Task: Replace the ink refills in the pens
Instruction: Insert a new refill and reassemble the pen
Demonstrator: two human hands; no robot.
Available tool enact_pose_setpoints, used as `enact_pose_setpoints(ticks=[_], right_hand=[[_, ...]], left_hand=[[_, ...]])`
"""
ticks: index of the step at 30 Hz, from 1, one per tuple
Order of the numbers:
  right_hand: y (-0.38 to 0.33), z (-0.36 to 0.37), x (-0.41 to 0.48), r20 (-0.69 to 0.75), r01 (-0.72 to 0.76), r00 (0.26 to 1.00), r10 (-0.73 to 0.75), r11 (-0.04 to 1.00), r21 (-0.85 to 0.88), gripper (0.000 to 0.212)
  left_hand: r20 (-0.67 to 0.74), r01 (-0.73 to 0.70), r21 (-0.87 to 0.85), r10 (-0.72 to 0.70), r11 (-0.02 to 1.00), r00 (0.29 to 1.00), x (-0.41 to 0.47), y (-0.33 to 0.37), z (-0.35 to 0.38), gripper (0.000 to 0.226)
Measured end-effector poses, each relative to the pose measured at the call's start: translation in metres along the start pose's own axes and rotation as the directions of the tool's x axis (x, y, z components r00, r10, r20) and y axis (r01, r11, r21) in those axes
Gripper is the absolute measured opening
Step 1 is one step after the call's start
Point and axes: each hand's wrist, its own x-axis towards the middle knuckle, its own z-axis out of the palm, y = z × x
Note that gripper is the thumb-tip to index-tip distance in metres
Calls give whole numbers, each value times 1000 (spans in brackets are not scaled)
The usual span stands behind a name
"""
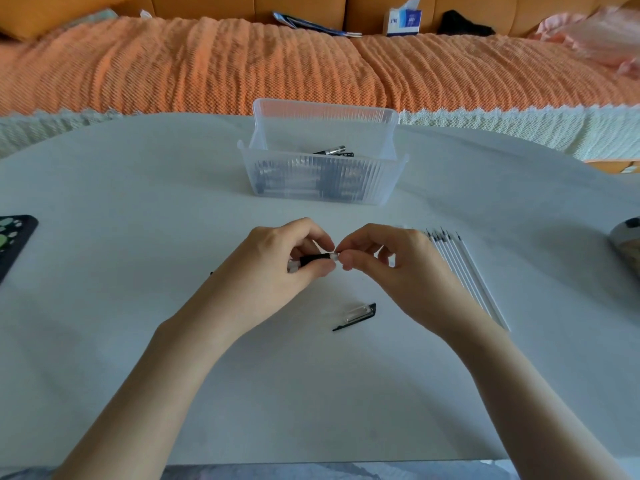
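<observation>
Early stage: left hand [277,258] grips the pen [313,259] above the counter [138,188]; right hand [381,258] pinches its tip; cap [356,315] off; refills [464,268] and bin [322,157] of pens await.

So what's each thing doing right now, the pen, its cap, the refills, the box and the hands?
Pen: cap off, held between both hands.
Left hand: grips the pen's black part.
Right hand: pinches the pen's clear end.
Pen cap: off, lying on the table.
Refills: lying in a row on the table, beside the right hand.
Clear box: no lid, pens inside.
</observation>
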Motion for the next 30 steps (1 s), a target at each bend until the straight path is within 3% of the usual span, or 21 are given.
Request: enact_pose_setpoints(ticks=[4,9,13,30], right_hand=[[1,2,0,27,-4,1000,5,999,-49,19],[0,-4,-1,11,6,1000,-6,999,46,15],[0,-1,-1,31,5,1000,-5,1000,20,7],[1,-2,-1,12,-8,1000,8,1000,5,14]], left_hand=[[-4,-14,-3,14,1000,1000,0,0,-1,19],[-17,-10,1,10,1000,1000,0,1,-1,17],[-19,-16,-25,15,1000,1000,0,1,-2,16],[-14,-15,-75,14,997,1000,-1,3,1,15]])
